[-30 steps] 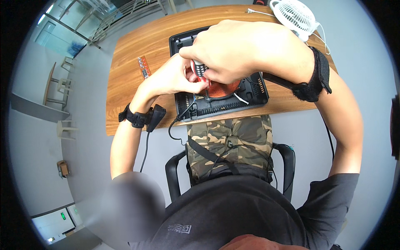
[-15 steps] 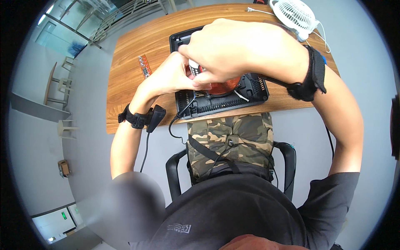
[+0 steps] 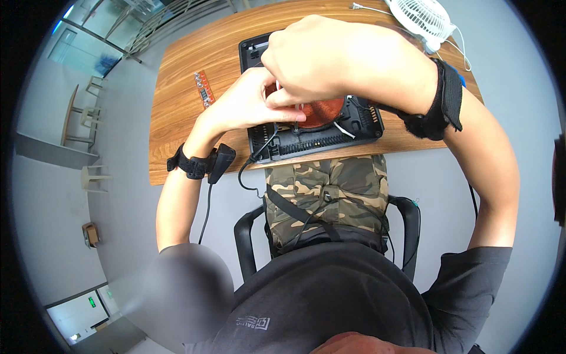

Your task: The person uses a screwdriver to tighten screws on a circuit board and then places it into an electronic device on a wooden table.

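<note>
A black plastic housing (image 3: 306,149), like an opened induction cooker base, lies on the table in front of me. Inside it sits a round copper coil (image 3: 324,112), largely covered by my hands. Over the housing's left half, my left hand (image 3: 250,97) is closed, its thumb pointing toward the coil. My right hand (image 3: 309,59) arches across from the right and meets it with bent fingers. Between the fingertips a small whitish piece shows; its kind is hidden. A white wire end (image 3: 345,131) sticks out beside the coil.
An orange-red circuit board (image 3: 204,89) lies left of the housing on the wooden table (image 3: 183,130). A small white fan (image 3: 420,17) with a cable stands at the far right. A black cord (image 3: 243,177) hangs over the near table edge.
The black-and-white piece seen between my hands earlier is now mostly covered. My right hand's fingers have shifted slightly, and the left thumb has moved a little to the right.
</note>
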Demonstrator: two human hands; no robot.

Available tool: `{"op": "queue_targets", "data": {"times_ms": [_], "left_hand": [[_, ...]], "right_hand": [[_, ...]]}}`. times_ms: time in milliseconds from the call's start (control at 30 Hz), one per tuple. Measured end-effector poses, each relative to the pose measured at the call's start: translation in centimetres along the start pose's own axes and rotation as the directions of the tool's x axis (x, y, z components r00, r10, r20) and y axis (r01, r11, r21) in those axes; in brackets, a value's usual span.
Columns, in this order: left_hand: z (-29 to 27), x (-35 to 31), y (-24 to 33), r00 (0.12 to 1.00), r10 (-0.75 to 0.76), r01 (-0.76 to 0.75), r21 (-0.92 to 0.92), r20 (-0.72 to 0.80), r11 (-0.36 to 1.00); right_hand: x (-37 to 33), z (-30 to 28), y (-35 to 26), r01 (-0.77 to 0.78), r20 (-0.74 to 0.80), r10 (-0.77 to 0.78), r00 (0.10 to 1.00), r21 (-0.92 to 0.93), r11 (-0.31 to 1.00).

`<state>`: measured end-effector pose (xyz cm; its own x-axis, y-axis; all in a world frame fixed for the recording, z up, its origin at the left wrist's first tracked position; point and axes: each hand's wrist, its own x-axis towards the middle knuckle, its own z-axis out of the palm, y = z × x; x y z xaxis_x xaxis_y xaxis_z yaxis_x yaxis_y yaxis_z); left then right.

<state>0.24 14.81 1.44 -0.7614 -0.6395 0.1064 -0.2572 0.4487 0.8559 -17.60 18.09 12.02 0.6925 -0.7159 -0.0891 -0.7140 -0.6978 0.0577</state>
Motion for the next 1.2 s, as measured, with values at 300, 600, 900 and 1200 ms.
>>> {"op": "queue_targets", "data": {"times_ms": [300, 600, 900, 1200], "left_hand": [[-0.6, -0.1, -0.7, 0.999, -0.021, 0.020, -0.020, -0.043, 1.000], [0.1, 0.3, -0.4, 0.993, 0.112, -0.110, 0.039, -0.041, 0.993], [-0.4, 0.4, -0.8, 1.000, -0.025, 0.025, -0.060, -0.012, 0.998], [0.2, 0.2, -0.4, 0.996, 0.061, -0.057, 0.064, -0.062, 0.996]], "right_hand": [[-0.8, 1.1, 0.5, 0.096, -0.058, -0.094, 0.994, 0.043, 0.994], [-0.8, 1.7, 0.6, 0.066, -0.151, -0.057, 0.987, 0.056, 0.996], [-1.6, 1.0, 1.3, 0.124, -0.079, -0.113, 0.990, 0.149, 0.981], [-1.0, 1.8, 0.7, 0.072, -0.117, -0.065, 0.991, 0.057, 0.996]]}}
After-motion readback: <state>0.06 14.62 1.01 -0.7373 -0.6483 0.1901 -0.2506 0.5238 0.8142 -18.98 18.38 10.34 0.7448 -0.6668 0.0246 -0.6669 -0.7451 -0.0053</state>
